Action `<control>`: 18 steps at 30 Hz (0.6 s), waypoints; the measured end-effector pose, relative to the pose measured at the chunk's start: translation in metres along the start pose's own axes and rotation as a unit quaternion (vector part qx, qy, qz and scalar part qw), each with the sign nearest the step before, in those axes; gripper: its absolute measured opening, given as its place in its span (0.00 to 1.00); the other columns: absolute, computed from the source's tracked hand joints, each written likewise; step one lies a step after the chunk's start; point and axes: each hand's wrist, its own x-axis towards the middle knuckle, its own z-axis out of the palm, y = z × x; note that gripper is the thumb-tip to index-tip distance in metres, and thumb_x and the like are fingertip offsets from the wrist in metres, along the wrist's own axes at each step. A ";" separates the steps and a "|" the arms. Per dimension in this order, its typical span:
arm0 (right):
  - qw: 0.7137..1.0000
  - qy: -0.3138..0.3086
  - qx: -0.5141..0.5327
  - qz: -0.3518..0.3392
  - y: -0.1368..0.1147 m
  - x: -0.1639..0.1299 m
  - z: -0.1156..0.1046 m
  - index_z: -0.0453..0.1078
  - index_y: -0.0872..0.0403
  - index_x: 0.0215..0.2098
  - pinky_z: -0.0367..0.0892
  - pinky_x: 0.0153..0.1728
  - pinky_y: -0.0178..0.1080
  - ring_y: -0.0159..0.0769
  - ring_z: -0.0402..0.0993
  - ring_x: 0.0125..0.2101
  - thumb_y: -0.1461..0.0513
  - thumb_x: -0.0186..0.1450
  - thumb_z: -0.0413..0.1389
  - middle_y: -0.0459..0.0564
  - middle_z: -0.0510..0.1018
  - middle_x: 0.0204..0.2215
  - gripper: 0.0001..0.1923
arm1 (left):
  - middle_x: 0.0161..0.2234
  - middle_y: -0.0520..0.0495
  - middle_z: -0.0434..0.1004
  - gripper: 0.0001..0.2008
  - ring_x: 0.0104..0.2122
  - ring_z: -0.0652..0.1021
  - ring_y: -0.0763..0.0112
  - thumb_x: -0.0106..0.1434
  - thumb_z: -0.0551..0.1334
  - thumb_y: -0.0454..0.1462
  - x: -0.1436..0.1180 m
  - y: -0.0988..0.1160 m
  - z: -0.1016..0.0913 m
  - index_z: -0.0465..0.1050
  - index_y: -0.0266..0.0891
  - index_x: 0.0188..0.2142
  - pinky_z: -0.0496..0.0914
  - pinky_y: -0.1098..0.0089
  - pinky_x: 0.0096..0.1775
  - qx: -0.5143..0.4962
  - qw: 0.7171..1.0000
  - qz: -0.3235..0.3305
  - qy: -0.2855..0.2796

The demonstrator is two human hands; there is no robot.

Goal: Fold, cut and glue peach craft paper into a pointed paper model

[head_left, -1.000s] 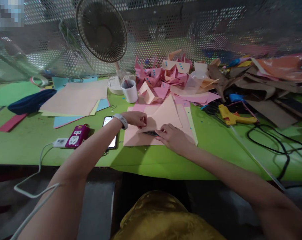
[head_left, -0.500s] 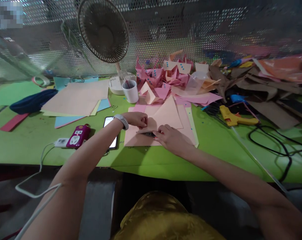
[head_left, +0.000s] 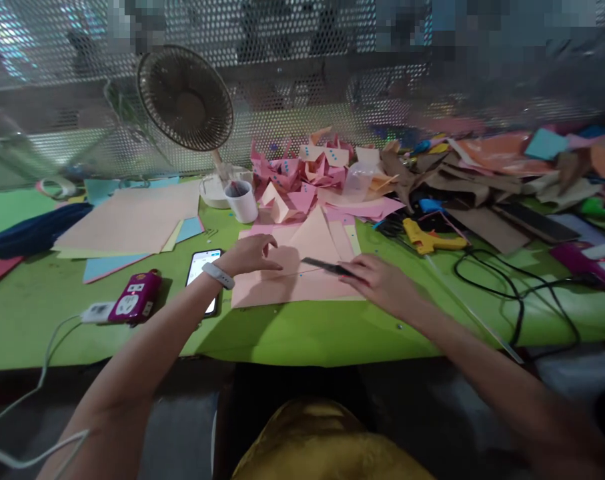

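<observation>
My right hand [head_left: 377, 280] is closed around the end of a narrow, dark, flat tool [head_left: 323, 265], whose exact kind I cannot make out. It points left over a stack of peach paper sheets [head_left: 262, 290]. On the top sheets lies a folded peach piece [head_left: 315, 233] that comes to a point at the far side. My left hand [head_left: 252, 255], with a pale band on the wrist, hovers over the left part of the paper. Its thumb and fingers are apart and hold nothing.
A lit phone [head_left: 197, 265] lies beside my left wrist, near a purple power socket [head_left: 135, 298]. Behind the paper stand a white cup [head_left: 242, 203] and a fan [head_left: 187, 100]. Pink folded papers [head_left: 282, 173] are piled there. A yellow glue gun [head_left: 429, 238] and black cable lie right.
My left hand has let go of the peach paper and opened. My right hand has drawn back to the right with the dark tool, now out from under the paper's edge. The view has shifted.
</observation>
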 end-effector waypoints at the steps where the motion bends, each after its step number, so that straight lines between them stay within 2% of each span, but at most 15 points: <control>1: 0.999 0.011 -0.020 0.034 0.015 -0.011 -0.005 0.72 0.54 0.54 0.71 0.40 0.43 0.43 0.74 0.42 0.54 0.72 0.49 0.55 0.77 0.41 0.19 | 0.43 0.41 0.76 0.34 0.41 0.76 0.56 0.50 0.65 0.58 0.000 -0.003 0.002 0.70 0.38 0.49 0.67 0.64 0.38 0.013 1.000 0.006 0.020; 3: 0.994 0.008 -0.061 0.095 0.042 -0.032 -0.013 0.73 0.53 0.52 0.71 0.41 0.45 0.44 0.74 0.42 0.55 0.72 0.48 0.55 0.78 0.42 0.18 | 0.45 0.39 0.74 0.36 0.42 0.75 0.55 0.47 0.67 0.59 0.003 -0.010 0.006 0.71 0.37 0.48 0.67 0.63 0.40 0.011 0.999 0.004 0.031; 5: 0.983 -0.008 -0.104 0.149 0.063 -0.049 -0.017 0.73 0.53 0.52 0.71 0.43 0.46 0.45 0.74 0.43 0.55 0.72 0.48 0.55 0.78 0.42 0.18 | 0.43 0.42 0.75 0.33 0.40 0.76 0.57 0.47 0.68 0.57 0.008 -0.014 0.008 0.71 0.38 0.46 0.68 0.64 0.38 -0.028 1.000 -0.007 0.007; 7: 0.972 -0.025 -0.145 0.185 0.077 -0.057 -0.017 0.74 0.54 0.50 0.70 0.43 0.47 0.46 0.74 0.43 0.55 0.71 0.47 0.56 0.78 0.42 0.19 | 0.39 0.44 0.76 0.28 0.37 0.76 0.59 0.47 0.68 0.55 0.013 -0.016 0.008 0.73 0.39 0.41 0.68 0.65 0.36 -0.062 0.997 -0.020 -0.028; 9: 0.965 -0.033 -0.169 0.198 0.081 -0.058 -0.016 0.74 0.55 0.50 0.69 0.44 0.47 0.47 0.73 0.43 0.54 0.71 0.48 0.57 0.77 0.42 0.19 | 0.38 0.44 0.75 0.23 0.38 0.75 0.58 0.47 0.68 0.54 0.016 -0.016 0.006 0.75 0.40 0.35 0.69 0.64 0.38 -0.063 0.997 -0.024 -0.042; 11: 0.968 -0.027 -0.165 0.187 0.079 -0.050 -0.014 0.74 0.55 0.51 0.68 0.45 0.47 0.48 0.72 0.45 0.53 0.70 0.50 0.57 0.77 0.44 0.19 | 0.43 0.43 0.74 0.23 0.43 0.74 0.55 0.45 0.69 0.54 0.017 -0.015 0.005 0.77 0.41 0.34 0.68 0.62 0.43 -0.044 0.999 -0.005 -0.018; 14: 0.983 -0.011 -0.118 0.141 0.068 -0.026 -0.011 0.72 0.55 0.54 0.68 0.47 0.47 0.48 0.72 0.47 0.54 0.70 0.50 0.58 0.76 0.46 0.20 | 0.50 0.41 0.71 0.33 0.49 0.72 0.53 0.43 0.70 0.55 0.017 -0.017 0.005 0.74 0.41 0.46 0.68 0.61 0.46 -0.046 0.998 0.016 0.031; 16: 0.991 -0.013 -0.084 0.107 0.058 -0.002 -0.007 0.72 0.56 0.54 0.68 0.48 0.47 0.47 0.72 0.48 0.54 0.70 0.52 0.58 0.76 0.47 0.20 | 0.48 0.39 0.72 0.39 0.46 0.74 0.56 0.42 0.70 0.55 0.018 -0.018 0.005 0.70 0.39 0.51 0.69 0.63 0.43 -0.059 0.998 -0.001 0.014; 18: 0.996 -0.023 -0.045 0.068 0.049 0.024 -0.002 0.72 0.57 0.55 0.67 0.50 0.47 0.47 0.71 0.50 0.54 0.69 0.53 0.58 0.75 0.49 0.21 | 0.42 0.42 0.75 0.39 0.40 0.75 0.59 0.42 0.70 0.55 0.019 -0.017 0.003 0.68 0.38 0.50 0.69 0.66 0.38 -0.071 0.997 -0.020 -0.024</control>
